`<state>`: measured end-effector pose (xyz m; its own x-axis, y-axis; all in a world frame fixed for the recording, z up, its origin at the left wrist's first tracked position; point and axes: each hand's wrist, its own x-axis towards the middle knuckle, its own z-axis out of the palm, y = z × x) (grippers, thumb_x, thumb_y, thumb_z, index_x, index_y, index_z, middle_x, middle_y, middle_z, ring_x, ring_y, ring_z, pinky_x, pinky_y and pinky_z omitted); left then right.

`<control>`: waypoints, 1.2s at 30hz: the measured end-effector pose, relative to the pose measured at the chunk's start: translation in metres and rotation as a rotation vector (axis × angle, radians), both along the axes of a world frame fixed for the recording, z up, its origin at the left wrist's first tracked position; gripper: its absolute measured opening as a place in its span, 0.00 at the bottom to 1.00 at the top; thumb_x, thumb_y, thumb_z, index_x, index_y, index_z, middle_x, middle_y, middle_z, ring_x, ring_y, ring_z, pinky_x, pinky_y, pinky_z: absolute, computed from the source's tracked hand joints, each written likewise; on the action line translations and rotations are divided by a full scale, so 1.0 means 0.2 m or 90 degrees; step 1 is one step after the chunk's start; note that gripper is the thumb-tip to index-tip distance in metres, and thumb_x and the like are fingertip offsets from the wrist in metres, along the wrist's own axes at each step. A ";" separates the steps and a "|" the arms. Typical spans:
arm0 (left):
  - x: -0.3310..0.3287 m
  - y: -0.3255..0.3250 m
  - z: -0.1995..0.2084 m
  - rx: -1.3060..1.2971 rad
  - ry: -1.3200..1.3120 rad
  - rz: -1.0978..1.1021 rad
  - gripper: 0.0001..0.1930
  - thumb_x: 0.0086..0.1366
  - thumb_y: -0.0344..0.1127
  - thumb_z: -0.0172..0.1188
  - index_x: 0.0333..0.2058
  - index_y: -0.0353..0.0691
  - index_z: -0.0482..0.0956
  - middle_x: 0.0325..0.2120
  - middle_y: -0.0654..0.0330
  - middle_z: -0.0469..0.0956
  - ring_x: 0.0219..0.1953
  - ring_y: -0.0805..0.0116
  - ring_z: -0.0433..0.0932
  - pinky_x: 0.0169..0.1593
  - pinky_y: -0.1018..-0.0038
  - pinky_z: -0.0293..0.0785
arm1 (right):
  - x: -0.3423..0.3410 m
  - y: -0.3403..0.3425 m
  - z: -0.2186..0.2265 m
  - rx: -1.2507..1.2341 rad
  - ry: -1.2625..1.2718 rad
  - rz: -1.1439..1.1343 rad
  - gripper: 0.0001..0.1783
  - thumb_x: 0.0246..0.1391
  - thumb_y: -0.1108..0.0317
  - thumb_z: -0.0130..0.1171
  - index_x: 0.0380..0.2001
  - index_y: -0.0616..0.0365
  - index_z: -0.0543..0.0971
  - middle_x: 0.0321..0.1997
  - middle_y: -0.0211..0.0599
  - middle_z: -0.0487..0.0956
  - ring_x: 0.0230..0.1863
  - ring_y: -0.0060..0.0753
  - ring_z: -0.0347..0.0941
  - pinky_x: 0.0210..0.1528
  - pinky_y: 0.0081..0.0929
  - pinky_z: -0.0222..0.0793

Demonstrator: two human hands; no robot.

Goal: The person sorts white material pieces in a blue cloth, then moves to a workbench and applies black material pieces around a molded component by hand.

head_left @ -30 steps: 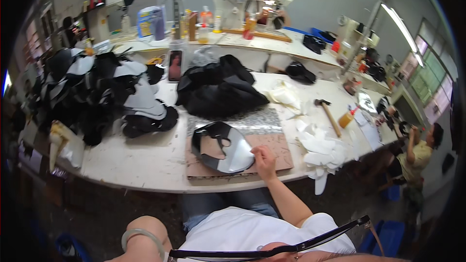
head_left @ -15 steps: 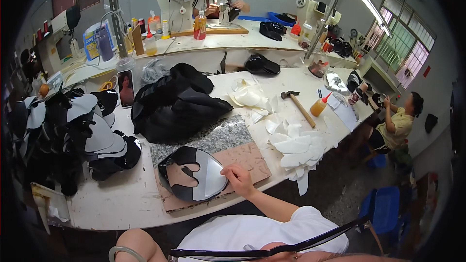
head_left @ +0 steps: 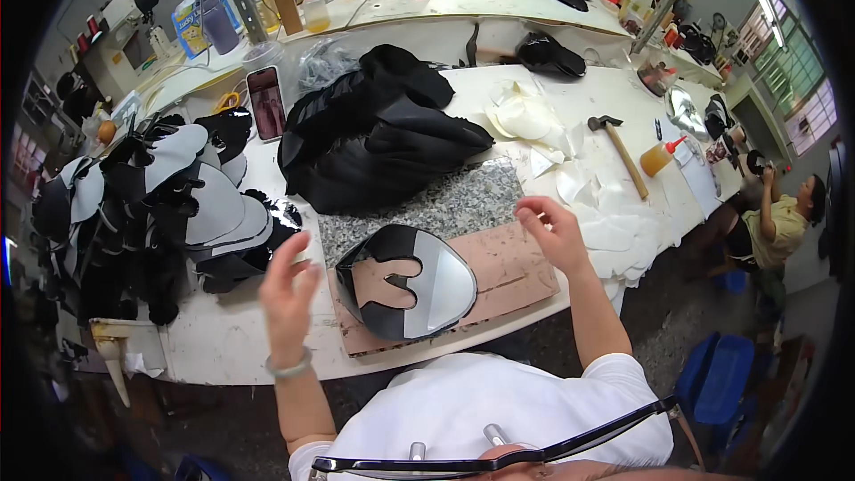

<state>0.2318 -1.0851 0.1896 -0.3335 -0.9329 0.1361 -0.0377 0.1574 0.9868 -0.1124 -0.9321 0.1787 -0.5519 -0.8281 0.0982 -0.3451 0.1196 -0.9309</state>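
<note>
A black and grey shoe upper [head_left: 434, 288] lies flat on a pinkish-brown board [head_left: 521, 272], its cut-out side toward my left. My left hand [head_left: 289, 289], with a pale bangle at the wrist, is raised left of the board, fingers spread and nothing in them. Over the board's right end hovers my right hand [head_left: 554, 232], its fingers loosely bent and apart, with no held thing visible. Neither hand touches the upper. Left of my left hand is a heap of black and grey shoe uppers [head_left: 214, 205].
Behind the board are a speckled stone slab [head_left: 383, 232] and a pile of black pieces [head_left: 383, 138]. White cut pieces [head_left: 614, 232], a hammer [head_left: 626, 160] and a yellow glue bottle [head_left: 659, 158] lie right. A phone [head_left: 265, 105] stands behind; a person [head_left: 779, 227] sits far right.
My right hand has let go of the upper's grey edge and moved up and right. My left hand has risen into view over the table. The whole view has shifted.
</note>
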 end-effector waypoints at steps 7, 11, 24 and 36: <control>-0.14 0.00 -0.37 -0.031 -0.178 -0.103 0.24 0.57 0.33 0.60 0.52 0.31 0.70 0.48 0.48 0.73 0.50 0.55 0.73 0.55 0.67 0.67 | 0.30 0.05 -0.26 0.001 0.283 0.221 0.17 0.51 0.64 0.60 0.44 0.59 0.75 0.40 0.41 0.76 0.40 0.35 0.72 0.39 0.29 0.70; -0.14 0.10 -0.28 0.009 -0.094 -0.008 0.22 0.57 0.33 0.61 0.50 0.32 0.72 0.46 0.49 0.74 0.49 0.55 0.73 0.54 0.68 0.67 | 0.19 -0.06 -0.24 -0.053 0.210 0.188 0.16 0.51 0.66 0.61 0.44 0.57 0.76 0.39 0.37 0.77 0.36 0.27 0.73 0.34 0.24 0.70; -0.13 0.14 0.75 -0.479 0.396 -0.277 0.06 0.53 0.29 0.68 0.30 0.39 0.81 0.28 0.58 0.79 0.29 0.66 0.78 0.44 0.66 0.66 | -0.07 -0.87 0.14 -0.104 0.292 0.134 0.08 0.52 0.68 0.61 0.34 0.59 0.81 0.27 0.32 0.80 0.29 0.19 0.73 0.29 0.19 0.65; -0.11 0.01 0.82 -0.546 0.366 -0.262 0.10 0.47 0.30 0.73 0.30 0.45 0.83 0.29 0.61 0.80 0.28 0.67 0.77 0.47 0.65 0.63 | -0.24 -1.49 0.03 0.282 0.178 0.184 0.15 0.54 0.58 0.60 0.35 0.61 0.80 0.25 0.32 0.78 0.26 0.21 0.72 0.24 0.20 0.69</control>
<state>0.2107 -1.0825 0.3530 -0.2755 -0.2883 0.9171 0.6026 0.6915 0.3984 -0.1597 -1.2305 0.1852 -0.3007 -0.9363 -0.1816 -0.6466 0.3401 -0.6828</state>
